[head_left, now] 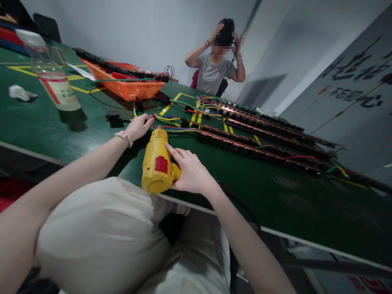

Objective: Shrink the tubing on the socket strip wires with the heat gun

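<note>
My right hand [191, 169] is wrapped round the handle of a yellow heat gun [156, 163] with a red label on its body. The gun's nozzle points away from me, toward the coloured wires [173, 120]. Just left of the nozzle, my left hand [139, 126] pinches the wires at their near end, fingers pressed together. From there the wires run right into a long black strip with copper-coloured lines [239, 145]. A small black connector [113, 116] lies left of my left hand.
An orange basket [131, 90] with more black strips stands at the back left. A clear bottle [58, 81] and crumpled white tissue [21, 93] are on the green table [294, 204]. Several more strips [275, 122] lie to the right. A person [211, 69] sits opposite, both hands raised to the head.
</note>
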